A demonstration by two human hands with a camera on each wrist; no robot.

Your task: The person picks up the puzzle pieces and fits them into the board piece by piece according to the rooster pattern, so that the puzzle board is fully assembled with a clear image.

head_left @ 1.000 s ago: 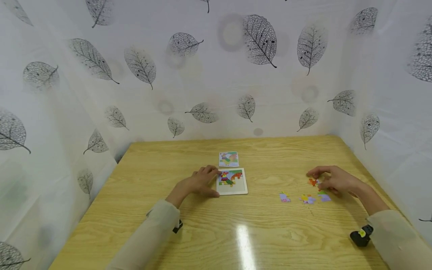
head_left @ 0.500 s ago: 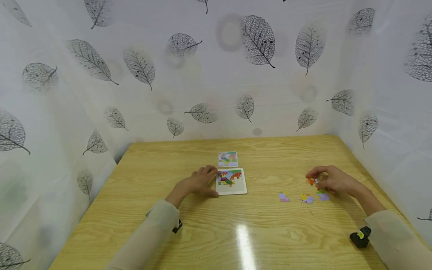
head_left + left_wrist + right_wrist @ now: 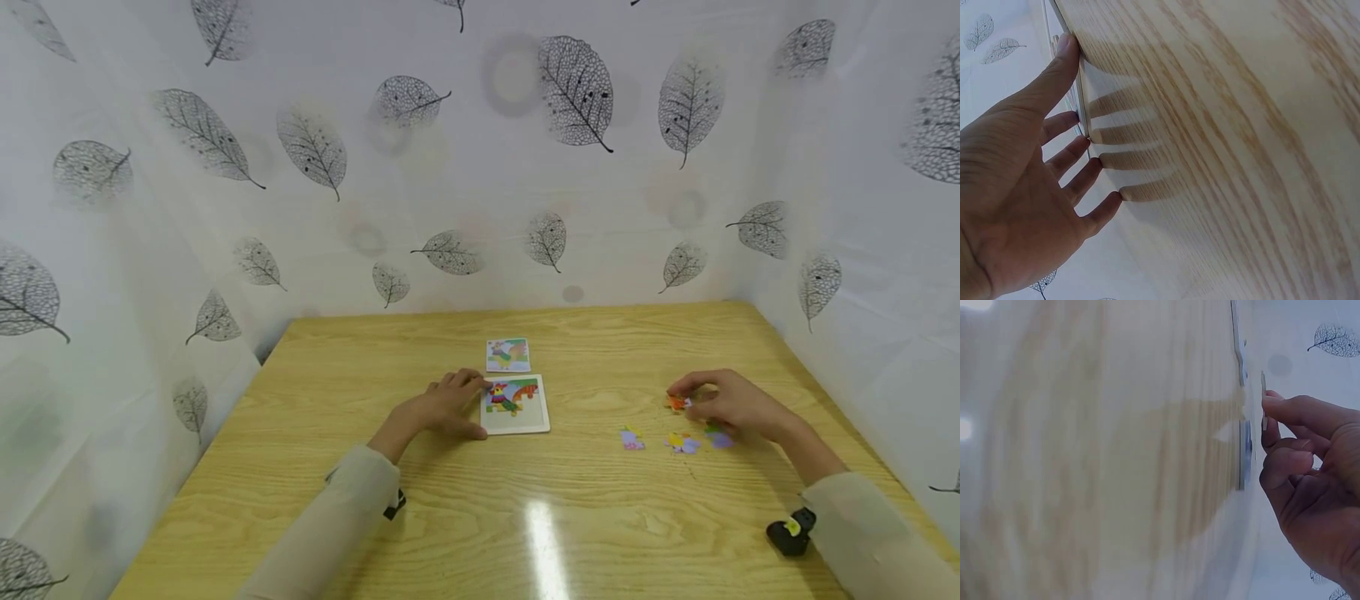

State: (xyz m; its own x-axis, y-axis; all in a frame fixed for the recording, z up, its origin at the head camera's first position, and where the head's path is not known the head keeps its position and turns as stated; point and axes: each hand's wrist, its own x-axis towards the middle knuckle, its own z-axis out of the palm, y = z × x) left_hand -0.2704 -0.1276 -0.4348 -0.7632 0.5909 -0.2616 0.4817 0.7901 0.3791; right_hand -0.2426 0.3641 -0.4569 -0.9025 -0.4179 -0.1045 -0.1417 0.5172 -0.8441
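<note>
My left hand [image 3: 446,406] rests against the left side of a white-rimmed puzzle tray [image 3: 546,404], fingers mostly straight. In the tray, rooster pieces [image 3: 504,398] fill the upper part, and bare base shows below and at right. At the right, my right hand [image 3: 738,408] pinches an orange jigsaw piece [image 3: 678,402] between thumb and fingers. The right wrist view shows that piece [image 3: 1264,403] edge-on, lifted off the table. Below this hand lie loose jigsaw pieces: a lilac and pink one [image 3: 632,439], a yellow and lilac one [image 3: 681,442], and a green and lilac one [image 3: 718,436], partly hidden.
A printed rooster picture card [image 3: 507,356] lies just behind the tray. The wooden table [image 3: 585,517] ends at white leaf-patterned curtains [image 3: 480,192] at the back and sides. A black device [image 3: 791,533] sits at the right wrist.
My right hand has moved slightly left with the orange jigsaw piece pinched in it, uncovering a little more of the pieces below. The left hand has stayed at the tray.
</note>
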